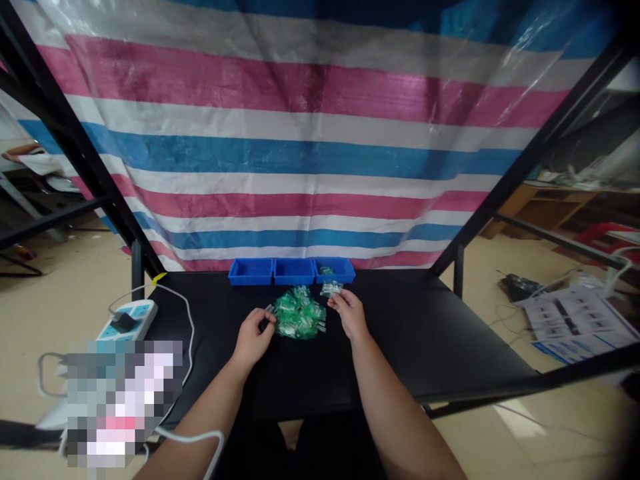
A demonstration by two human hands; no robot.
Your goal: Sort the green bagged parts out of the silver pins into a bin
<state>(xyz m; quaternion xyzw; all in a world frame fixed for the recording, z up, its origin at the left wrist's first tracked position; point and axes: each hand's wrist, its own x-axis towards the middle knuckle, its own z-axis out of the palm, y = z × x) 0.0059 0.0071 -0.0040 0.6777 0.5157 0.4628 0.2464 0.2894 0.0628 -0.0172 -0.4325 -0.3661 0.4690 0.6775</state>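
A heap of small green pieces point(299, 315) with shiny, silvery-clear parts lies on the black tabletop; their exact kind is too small to tell. At the heap's left edge is my left hand point(254, 335), thumb and forefinger curled together at a small pale piece point(270, 309). Just beyond the heap's right side, my right hand point(350, 313) pinches a small green-and-silver piece point(331, 289) at its fingertips. That piece is in front of the right blue bin point(345, 275), which has some green pieces point(327, 271) inside.
Left of that bin stand the middle blue bin point(294, 280) and the left blue bin point(251, 281), side by side along the back. A power strip point(143, 319) with cables sits at the table's left. Black frame posts point(459, 272) and a striped sheet point(300, 157) enclose the table point(425, 340).
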